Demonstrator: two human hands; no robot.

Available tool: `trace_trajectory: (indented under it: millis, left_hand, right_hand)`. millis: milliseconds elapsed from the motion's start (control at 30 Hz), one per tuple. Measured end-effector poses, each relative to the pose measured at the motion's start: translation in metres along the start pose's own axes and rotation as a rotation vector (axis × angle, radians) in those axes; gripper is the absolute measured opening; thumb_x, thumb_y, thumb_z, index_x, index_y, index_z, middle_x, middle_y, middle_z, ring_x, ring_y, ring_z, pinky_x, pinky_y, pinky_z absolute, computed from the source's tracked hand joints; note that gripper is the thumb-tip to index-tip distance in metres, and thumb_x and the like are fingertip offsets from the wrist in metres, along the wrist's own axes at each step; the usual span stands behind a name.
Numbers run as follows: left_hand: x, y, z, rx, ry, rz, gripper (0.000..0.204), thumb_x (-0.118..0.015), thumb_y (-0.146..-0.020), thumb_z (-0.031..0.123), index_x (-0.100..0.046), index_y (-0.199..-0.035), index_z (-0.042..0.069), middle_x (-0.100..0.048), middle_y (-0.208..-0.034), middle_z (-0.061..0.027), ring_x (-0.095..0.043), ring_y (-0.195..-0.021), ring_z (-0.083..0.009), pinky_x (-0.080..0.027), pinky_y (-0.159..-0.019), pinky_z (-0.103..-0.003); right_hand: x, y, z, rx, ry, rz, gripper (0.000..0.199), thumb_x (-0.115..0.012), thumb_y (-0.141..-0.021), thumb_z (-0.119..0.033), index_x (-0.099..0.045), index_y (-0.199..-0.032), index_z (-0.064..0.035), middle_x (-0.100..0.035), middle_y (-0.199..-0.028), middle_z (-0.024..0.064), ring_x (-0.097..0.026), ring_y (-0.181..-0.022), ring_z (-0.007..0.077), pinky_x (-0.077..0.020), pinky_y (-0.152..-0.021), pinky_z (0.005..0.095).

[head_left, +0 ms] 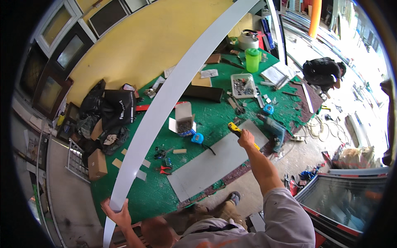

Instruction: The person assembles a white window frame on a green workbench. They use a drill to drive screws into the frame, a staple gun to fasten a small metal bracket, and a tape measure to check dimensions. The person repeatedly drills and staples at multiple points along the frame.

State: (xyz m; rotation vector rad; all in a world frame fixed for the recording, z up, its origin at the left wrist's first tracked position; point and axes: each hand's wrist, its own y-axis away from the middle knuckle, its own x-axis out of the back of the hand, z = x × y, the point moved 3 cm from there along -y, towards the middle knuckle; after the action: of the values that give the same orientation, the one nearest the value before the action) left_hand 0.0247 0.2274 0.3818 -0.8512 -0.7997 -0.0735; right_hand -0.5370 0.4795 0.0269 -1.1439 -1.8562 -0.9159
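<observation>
A long, flat grey-white strip (pixel 155 111) rises from the lower left across the table to the top edge, looking curved in this view. My left hand (pixel 117 213) is closed around its near end. My right hand (pixel 247 139) grips a yellow-and-black hand tool (pixel 234 129), whose kind I cannot make out. Beneath that hand a flat grey panel (pixel 202 171) lies along the near edge of the green table (pixel 142 198). A teal power drill (pixel 278 134) rests to the right of the tool. Left of the panel are red-handled pliers (pixel 164 170) and a blue tape measure (pixel 197 138).
An open cardboard box (pixel 184 112) of small fasteners stands mid-table. Farther back are a white tray (pixel 243 86) of small parts, a green jug (pixel 252 61) and a kettle (pixel 248 40). Black bags (pixel 118 105) lean at the left. Glazed frames (pixel 335 200) lie at the right.
</observation>
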Motion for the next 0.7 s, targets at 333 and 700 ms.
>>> trace_trajectory:
  millis: [333, 700]
  left_hand:
    - [0.004, 0.010, 0.025, 0.199, 0.160, -0.037, 0.057, -0.085, -0.067, 0.007, -0.054, -0.114, 0.000, -0.053, -0.106, -0.0104, -0.052, -0.101, -0.0243, -0.045, -0.093, -0.040]
    - [0.000, -0.072, 0.097, 0.208, 0.563, -0.310, 0.051, -0.088, -0.066, 0.011, -0.062, -0.110, 0.000, -0.068, -0.100, -0.0076, -0.064, -0.090, -0.0168, -0.052, -0.085, -0.033]
  right_hand:
    - [-0.001, -0.065, -0.119, 0.268, 0.124, 0.379, 0.042, -0.068, -0.087, -0.023, -0.058, -0.128, -0.0177, -0.054, -0.130, 0.0118, -0.046, -0.131, 0.0359, -0.0302, -0.108, 0.0692]
    - [-0.003, 0.191, -0.139, 0.301, -0.882, -0.259, 0.030, -0.075, -0.089, -0.022, -0.067, -0.104, 0.0028, -0.071, -0.081, 0.0136, -0.069, -0.078, 0.0210, -0.0538, -0.072, 0.0347]
